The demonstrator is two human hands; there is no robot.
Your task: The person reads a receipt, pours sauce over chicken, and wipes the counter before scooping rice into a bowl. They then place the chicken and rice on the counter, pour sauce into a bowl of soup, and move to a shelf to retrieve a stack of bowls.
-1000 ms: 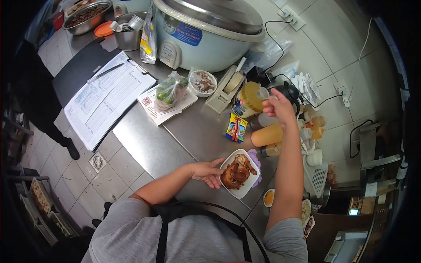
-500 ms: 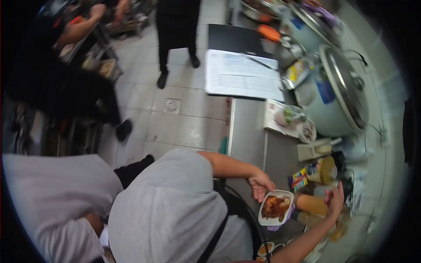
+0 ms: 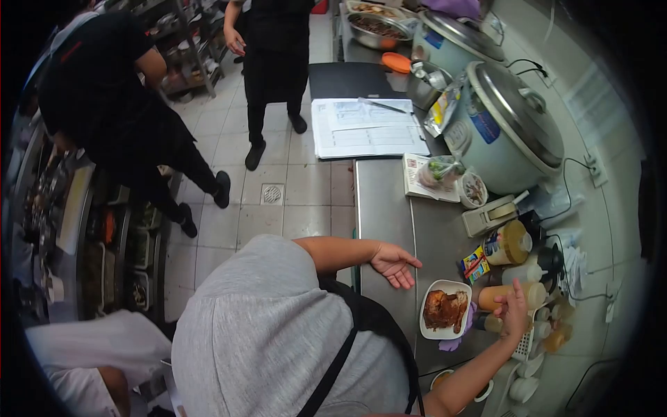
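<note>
The left hand (image 3: 394, 265) is palm up over the bench (image 3: 385, 208), its fingers spread loosely wide and holding nothing. The white dish (image 3: 434, 333) of browned chicken (image 3: 438, 309) sits past those fingertips, a strip of bare metal separating them from its rim. The right hand (image 3: 513, 316) is raised on the dish's other side, its fingers extended and slightly apart, with nothing visible in them; whether they touch the orange bottle (image 3: 495, 297) just beside them I cannot tell. The dish thus stands between the 2 hands, held by neither, a purple cloth (image 3: 451, 343) showing from under its rim.

Room is widest around the left fingers. Behind them, the bench's front edge passes beneath the left forearm (image 3: 333, 255); to their left, bare metal runs up to a booklet (image 3: 419, 182) and a clipboard (image 3: 368, 139).

Near the right fingers, space is tight. Bottles crowd them, a yellow-lidded jar (image 3: 511, 243) and a yellow packet (image 3: 474, 265) stand near on their left, and the tiled wall (image 3: 590, 233) closes off the far side. Behind those fingers, a sauce cup (image 3: 439, 379) shows beside the right forearm (image 3: 472, 372).
</note>
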